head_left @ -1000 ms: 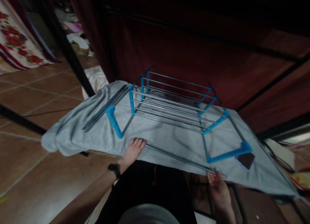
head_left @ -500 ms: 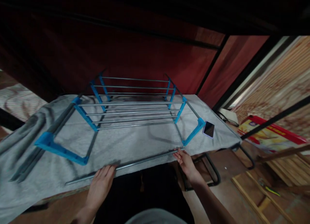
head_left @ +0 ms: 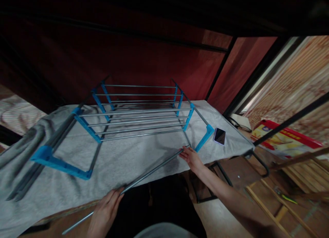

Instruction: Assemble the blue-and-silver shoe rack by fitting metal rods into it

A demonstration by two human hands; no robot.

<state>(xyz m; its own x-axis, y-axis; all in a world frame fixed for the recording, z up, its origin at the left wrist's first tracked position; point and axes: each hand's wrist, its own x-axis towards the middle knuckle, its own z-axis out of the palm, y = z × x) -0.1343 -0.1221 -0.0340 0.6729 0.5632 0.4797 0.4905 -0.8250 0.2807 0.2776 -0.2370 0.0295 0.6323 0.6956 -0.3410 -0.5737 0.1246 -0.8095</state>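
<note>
A long grey metal tube slants across the front of the cloth-covered table, its left end out past the table edge. My left hand is wrapped round it towards that end. With its fingers, my right hand grips the tube close to its far end, beside the lower corner of a blue plastic bracket. Behind both hands stands a rack of metal rods joined by blue plastic pieces. At its left front, another blue bracket lies on the cloth, with loose-looking grey tubes by it.
A phone lies on the grey cloth right of the rack. On the right are a red and yellow box, a chair, a wooden frame and a yellow-handled tool. Red panels rise behind the table.
The tube has turned: its right end has moved inward towards the rack, and its left end has come nearer me, off the table. Both hands moved with it.
</note>
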